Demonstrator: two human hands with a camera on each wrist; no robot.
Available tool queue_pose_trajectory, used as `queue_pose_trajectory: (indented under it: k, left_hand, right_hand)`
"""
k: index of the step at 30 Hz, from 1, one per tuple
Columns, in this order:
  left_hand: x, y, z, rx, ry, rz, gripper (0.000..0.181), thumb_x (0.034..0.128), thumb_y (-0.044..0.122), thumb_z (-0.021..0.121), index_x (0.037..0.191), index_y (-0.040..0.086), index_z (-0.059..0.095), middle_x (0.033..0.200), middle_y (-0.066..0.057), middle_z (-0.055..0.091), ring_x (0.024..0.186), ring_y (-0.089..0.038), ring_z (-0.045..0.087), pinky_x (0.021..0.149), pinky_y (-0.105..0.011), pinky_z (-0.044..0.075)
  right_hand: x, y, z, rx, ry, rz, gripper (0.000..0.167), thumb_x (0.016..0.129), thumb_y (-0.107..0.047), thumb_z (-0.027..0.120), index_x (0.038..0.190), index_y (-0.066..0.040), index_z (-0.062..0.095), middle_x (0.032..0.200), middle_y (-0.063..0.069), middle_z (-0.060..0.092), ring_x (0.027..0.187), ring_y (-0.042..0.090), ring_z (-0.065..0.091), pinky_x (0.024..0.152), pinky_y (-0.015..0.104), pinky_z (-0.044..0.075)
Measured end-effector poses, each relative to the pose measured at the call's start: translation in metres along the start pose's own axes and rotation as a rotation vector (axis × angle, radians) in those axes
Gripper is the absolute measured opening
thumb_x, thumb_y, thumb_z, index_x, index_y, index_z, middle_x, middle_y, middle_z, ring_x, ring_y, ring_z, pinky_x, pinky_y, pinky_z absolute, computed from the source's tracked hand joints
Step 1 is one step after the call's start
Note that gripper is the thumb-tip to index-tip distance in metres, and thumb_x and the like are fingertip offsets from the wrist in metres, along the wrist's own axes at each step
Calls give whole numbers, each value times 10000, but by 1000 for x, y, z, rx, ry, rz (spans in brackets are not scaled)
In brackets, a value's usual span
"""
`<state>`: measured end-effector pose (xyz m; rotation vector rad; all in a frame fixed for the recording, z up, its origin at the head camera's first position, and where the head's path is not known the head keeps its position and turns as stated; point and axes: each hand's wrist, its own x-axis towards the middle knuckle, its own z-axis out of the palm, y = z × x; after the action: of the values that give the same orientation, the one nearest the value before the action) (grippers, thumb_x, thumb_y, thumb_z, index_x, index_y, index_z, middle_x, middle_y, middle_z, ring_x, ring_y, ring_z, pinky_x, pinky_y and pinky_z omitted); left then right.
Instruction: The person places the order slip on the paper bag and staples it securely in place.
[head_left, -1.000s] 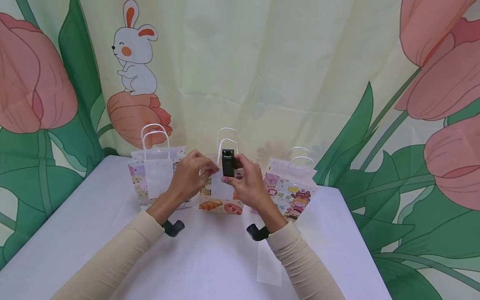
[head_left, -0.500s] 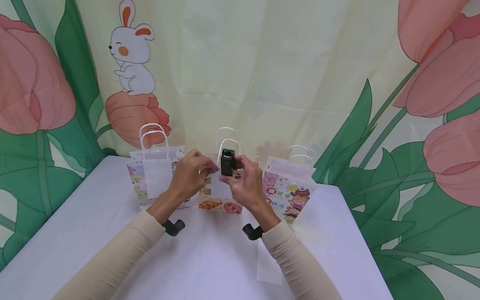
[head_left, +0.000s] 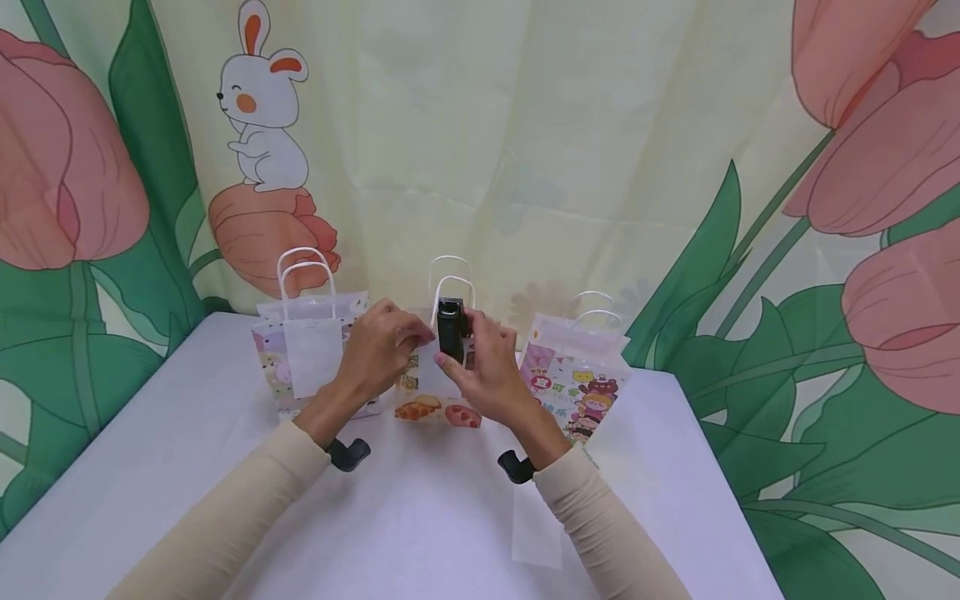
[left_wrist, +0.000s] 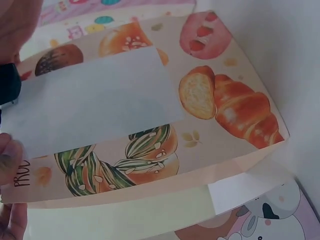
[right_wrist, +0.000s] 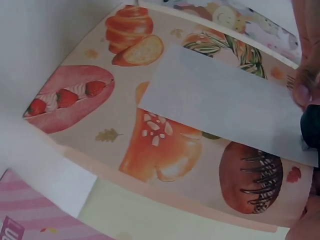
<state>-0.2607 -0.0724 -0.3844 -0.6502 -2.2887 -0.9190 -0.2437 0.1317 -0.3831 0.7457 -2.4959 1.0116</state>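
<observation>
A paper gift bag (head_left: 438, 411) printed with breads stands in the middle of the table, with a white paper slip (left_wrist: 100, 102) lying flat against its front. My left hand (head_left: 378, 346) pinches the bag's top edge and the slip's upper corner between thumb and fingers. A black stapler (head_left: 451, 329) is gripped in my right hand (head_left: 491, 367), upright at the bag's top edge over the slip. In the right wrist view the stapler's tip (right_wrist: 311, 127) reaches onto the slip's upper end. Its far jaw is hidden.
To the left stands another bag (head_left: 270, 367) with a white slip (head_left: 315, 358) on its front. A cartoon-printed bag (head_left: 573, 387) stands to the right. One more slip (head_left: 537, 529) lies on the white table near my right forearm.
The stapler has shifted slightly left and tilted a little. My right thumb has moved lower on it, and the fingers have changed position. My left hand stays in place on the bag's edge.
</observation>
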Motion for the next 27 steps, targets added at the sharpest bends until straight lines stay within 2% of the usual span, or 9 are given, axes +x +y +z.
queue_pose_trajectory:
  k: [3,7,12,15,19,24,27]
  left_hand:
    - [0,0,0,-4,3,1,89,906,24,817,953,87,858,896,-53,816,815,-180,572,751,-346,518]
    - [0,0,0,-2,-7,6,84,910,26,815,953,83,859,902,-56,825,810,-187,570,747,-340,499]
    - [1,1,0,-13,-10,0,91,913,26,811,963,83,861,913,-59,829,802,-187,565,744,-336,497]
    - [1,2,0,-22,-9,-12,99,909,22,810,962,87,861,912,-57,828,805,-184,565,738,-337,501]
    - [0,2,0,-18,-7,-17,103,905,24,814,957,98,863,908,-52,826,803,-176,567,727,-337,504]
    - [0,3,1,-18,-4,-10,109,898,0,814,952,83,860,897,-67,823,812,-197,572,732,-348,501]
    - [1,4,1,-24,-9,-12,105,895,-10,814,947,71,857,888,-77,820,822,-209,575,739,-353,495]
  right_hand:
    - [-2,2,3,-51,-11,-17,742,970,-293,796,1540,-47,389,1361,146,604,1238,295,550,1097,515,263]
    - [-2,5,6,-106,32,-45,773,894,-302,866,1489,-55,439,1317,135,627,1233,297,578,1093,513,309]
    - [1,5,6,-104,67,-46,729,850,-246,891,1433,-54,497,1282,124,678,1226,299,638,1080,505,351]
    - [1,2,6,-28,67,10,697,865,-193,877,1438,-57,506,1305,144,701,1269,335,616,1071,457,452]
    - [1,-2,5,94,79,97,661,882,-168,862,1450,-91,533,1325,144,728,1271,341,557,995,456,504]
    - [2,-5,6,176,123,130,589,887,-164,867,1407,-123,595,1306,106,756,1255,300,665,1118,420,537]
    - [3,-5,8,197,156,123,571,871,-132,882,1376,-103,617,1269,114,770,1210,307,722,1067,444,575]
